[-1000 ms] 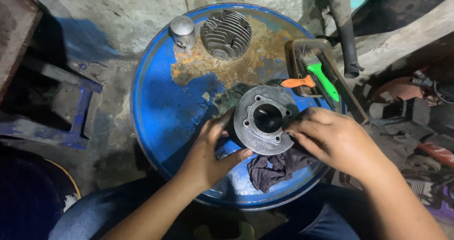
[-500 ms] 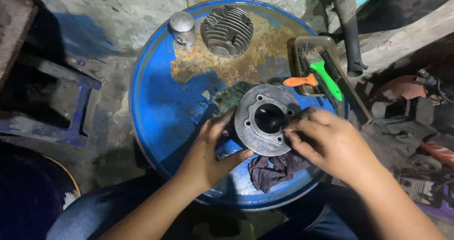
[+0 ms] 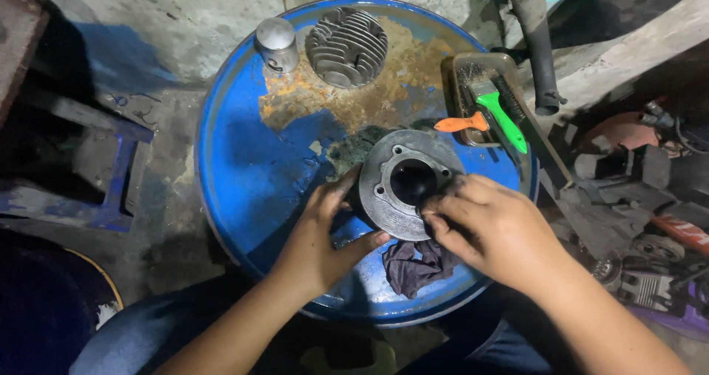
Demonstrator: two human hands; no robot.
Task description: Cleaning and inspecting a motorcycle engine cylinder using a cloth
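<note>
A grey metal engine cylinder [image 3: 391, 170] with a round bore and a flat flange stands on the blue drum top [image 3: 251, 168]. My left hand [image 3: 325, 235] grips its left side, thumb under the flange. My right hand [image 3: 491, 227] rests on the right edge of the flange, fingertips at the rim of the bore. A dark rag [image 3: 417, 264] lies on the drum just below the cylinder, between my hands.
A finned cylinder head [image 3: 347, 46] and a silver piston [image 3: 277, 44] sit at the drum's far edge, by a rusty patch. A metal tray [image 3: 502, 80] at the right holds green-handled and orange-handled tools. Engine parts lie on the floor at right; a blue stool [image 3: 111, 168] stands left.
My right hand has shifted slightly left, fingertips moving along the flange to the bore's edge. The left hand keeps its hold and the cylinder stays in place.
</note>
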